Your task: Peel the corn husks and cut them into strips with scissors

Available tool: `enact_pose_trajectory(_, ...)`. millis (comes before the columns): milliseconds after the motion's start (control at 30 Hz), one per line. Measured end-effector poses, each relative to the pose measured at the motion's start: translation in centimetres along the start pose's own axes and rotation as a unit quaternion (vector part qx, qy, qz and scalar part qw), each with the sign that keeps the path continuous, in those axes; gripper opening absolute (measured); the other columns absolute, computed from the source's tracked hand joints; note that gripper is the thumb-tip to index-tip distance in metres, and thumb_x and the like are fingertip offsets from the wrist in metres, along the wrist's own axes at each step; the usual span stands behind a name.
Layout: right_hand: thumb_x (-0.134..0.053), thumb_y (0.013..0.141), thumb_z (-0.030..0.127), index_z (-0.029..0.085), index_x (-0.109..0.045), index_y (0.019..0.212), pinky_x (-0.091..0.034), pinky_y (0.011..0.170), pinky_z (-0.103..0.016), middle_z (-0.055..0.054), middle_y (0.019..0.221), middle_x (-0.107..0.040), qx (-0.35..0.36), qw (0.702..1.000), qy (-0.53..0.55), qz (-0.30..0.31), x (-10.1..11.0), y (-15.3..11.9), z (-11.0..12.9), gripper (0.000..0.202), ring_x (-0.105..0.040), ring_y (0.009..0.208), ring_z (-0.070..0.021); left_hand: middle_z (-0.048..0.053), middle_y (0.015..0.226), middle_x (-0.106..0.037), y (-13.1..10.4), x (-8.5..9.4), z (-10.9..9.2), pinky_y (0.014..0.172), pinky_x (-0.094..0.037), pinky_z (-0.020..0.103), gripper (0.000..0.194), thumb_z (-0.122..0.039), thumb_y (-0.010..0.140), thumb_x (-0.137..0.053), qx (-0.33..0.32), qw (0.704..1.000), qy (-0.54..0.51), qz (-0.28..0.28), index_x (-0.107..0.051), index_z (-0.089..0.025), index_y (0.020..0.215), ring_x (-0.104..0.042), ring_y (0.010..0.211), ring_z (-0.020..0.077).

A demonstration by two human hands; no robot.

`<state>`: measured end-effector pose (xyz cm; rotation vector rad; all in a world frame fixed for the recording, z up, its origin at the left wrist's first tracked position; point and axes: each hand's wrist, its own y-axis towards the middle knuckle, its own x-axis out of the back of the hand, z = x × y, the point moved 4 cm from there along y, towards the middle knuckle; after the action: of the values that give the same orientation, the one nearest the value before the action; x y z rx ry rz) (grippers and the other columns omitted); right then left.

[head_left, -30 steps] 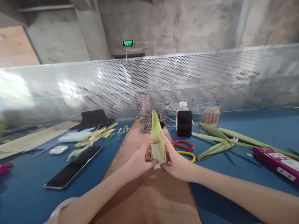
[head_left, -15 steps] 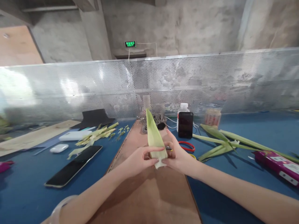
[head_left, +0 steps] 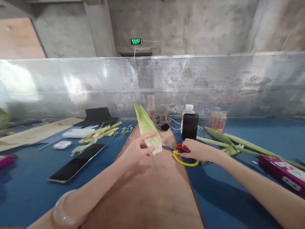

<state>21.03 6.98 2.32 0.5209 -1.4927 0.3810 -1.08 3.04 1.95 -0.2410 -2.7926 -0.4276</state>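
Green husk (head_left: 147,125), one, pinched in left hand (head_left: 138,149); right hand (head_left: 199,150) grasps one scissors (head_left: 186,163).

I've got the board (head_left: 162,197) mid-worktop (head_left: 262,128), string (head_left: 159,120) at its far end, scissors (head_left: 175,153) over its right edge; phone (head_left: 78,163) lies left, bottle (head_left: 189,108) right, beyond the scissors.

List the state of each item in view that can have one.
Husk: upright, tilted, pinched in left hand
Scissors: right hand on handles
Flat phone: screen dark
Bottle: upright, capped
Earbud case: shut
Exit sign: lit
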Motion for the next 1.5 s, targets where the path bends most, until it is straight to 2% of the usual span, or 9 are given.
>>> enact_pose_trajectory(233, -0.054, 0.064, 0.026, 0.013, -0.056, 0.073, -0.031, 0.048, -0.025, -0.009, 0.07, -0.059, -0.035, 0.999, -0.008, -0.006, -0.4, 0.1, 0.3, 0.016, -0.054, 0.057, -0.0178, -0.001, 0.069, -0.058, 0.2, 2.1, -0.9, 0.055, -0.046, 0.023, 0.057, -0.023, 0.066, -0.06, -0.019, 0.994, -0.026, -0.102, -0.045, -0.021, 0.121, -0.051, 0.053, 0.009)
enact_pose_trajectory(367, -0.051, 0.064, 0.018, 0.011, -0.055, 0.08, -0.034, 0.052, -0.026, -0.013, 0.077, -0.061, -0.078, 0.997, -0.004, -0.028, -0.7, 0.2, 0.3, 0.018, -0.058, 0.066, -0.022, -0.003, 0.061, -0.055, 0.3, 3.3, -0.6, 0.056, -0.046, 0.024, 0.06, -0.024, 0.066, -0.062, -0.013, 0.988, -0.039, -0.15, -0.044, -0.02, 0.123, -0.051, 0.053, 0.0096)
enact_pose_trajectory(467, -0.051, 0.069, 0.024, 0.011, -0.051, 0.09, -0.037, 0.056, -0.026, -0.012, 0.08, -0.061, -0.108, 0.992, 0.024, -0.057, -0.7, 0.2, 1.0, 0.025, -0.058, 0.071, -0.0221, -0.003, 0.063, -0.055, 0.3, 3.9, -0.2, 0.057, -0.046, 0.023, 0.063, -0.026, 0.065, -0.063, -0.019, 0.98, -0.065, -0.187, -0.042, -0.02, 0.124, -0.051, 0.053, 0.0087)
enact_pose_trajectory(567, -0.048, 0.074, 0.045, 0.014, -0.049, 0.087, -0.038, 0.054, -0.024, -0.007, 0.076, -0.059, -0.114, 0.974, 0.19, -0.042, -0.4, -0.2, 2.4, 0.033, -0.055, 0.066, -0.0172, 0.0, 0.08, -0.058, 0.4, 4.3, -0.1, 0.057, -0.046, 0.021, 0.064, -0.025, 0.064, -0.064, -0.045, 0.966, -0.133, -0.217, -0.043, -0.022, 0.124, -0.052, 0.059, 0.0072)
enact_pose_trajectory(700, -0.045, 0.074, 0.055, 0.017, -0.045, 0.087, -0.033, 0.045, -0.021, 0.001, 0.066, -0.05, -0.085, 0.903, 0.419, 0.042, 0.1, -1.4, 5.2, 0.04, -0.043, 0.052, -0.0095, 0.001, 0.091, -0.057, 0.3, 4.4, -0.4, 0.056, -0.044, 0.018, 0.065, -0.024, 0.064, -0.066, -0.069, 0.952, -0.202, -0.22, -0.041, -0.024, 0.124, -0.052, 0.064, 0.0061)
enact_pose_trajectory(833, -0.043, 0.079, 0.051, 0.019, -0.04, 0.087, -0.028, 0.042, -0.018, 0.005, 0.061, -0.04, -0.06, 0.857, 0.508, 0.065, 0.4, -2.1, 6.9, 0.033, -0.036, 0.049, -0.0067, 0.001, 0.091, -0.056, 0.2, 4.8, -0.5, 0.056, -0.044, 0.017, 0.065, -0.024, 0.065, -0.065, -0.077, 0.938, -0.231, -0.247, -0.04, -0.025, 0.125, -0.052, 0.064, 0.0061)
enact_pose_trajectory(1167, -0.055, 0.068, 0.056, 0.015, -0.048, 0.087, -0.039, 0.064, -0.025, -0.002, 0.08, -0.05, 0.003, 0.88, 0.473, 0.048, 1.0, -2.1, 7.9, 0.046, -0.045, 0.072, -0.0135, 0.0, 0.085, -0.059, -0.6, 3.8, -1.5, 0.057, -0.046, 0.019, 0.061, -0.025, 0.068, -0.062, -0.083, 0.956, -0.131, -0.248, -0.04, -0.025, 0.126, -0.05, 0.056, 0.0047)
enact_pose_trajectory(1300, -0.051, 0.067, 0.061, 0.015, -0.047, 0.086, -0.036, 0.055, -0.023, 0.0, 0.074, -0.047, 0.009, 0.874, 0.484, 0.046, 0.9, -2.1, 8.0, 0.049, -0.039, 0.064, -0.0109, -0.001, 0.076, -0.06, -0.7, 3.3, -1.7, 0.055, -0.046, 0.019, 0.062, -0.024, 0.068, -0.061, -0.066, 0.966, -0.096, -0.232, -0.039, -0.024, 0.126, -0.05, 0.053, 0.0058)
enact_pose_trajectory(1500, -0.05, 0.072, 0.056, 0.016, -0.044, 0.085, -0.033, 0.052, -0.022, 0.002, 0.072, -0.042, 0.018, 0.866, 0.499, 0.033, 0.4, -1.8, 8.0, 0.042, -0.036, 0.062, -0.0093, 0.002, 0.085, -0.062, -0.6, 2.6, -1.7, 0.055, -0.047, 0.02, 0.06, -0.022, 0.069, -0.058, -0.076, 0.974, -0.079, -0.2, -0.039, -0.023, 0.125, -0.054, 0.06, 0.0082)
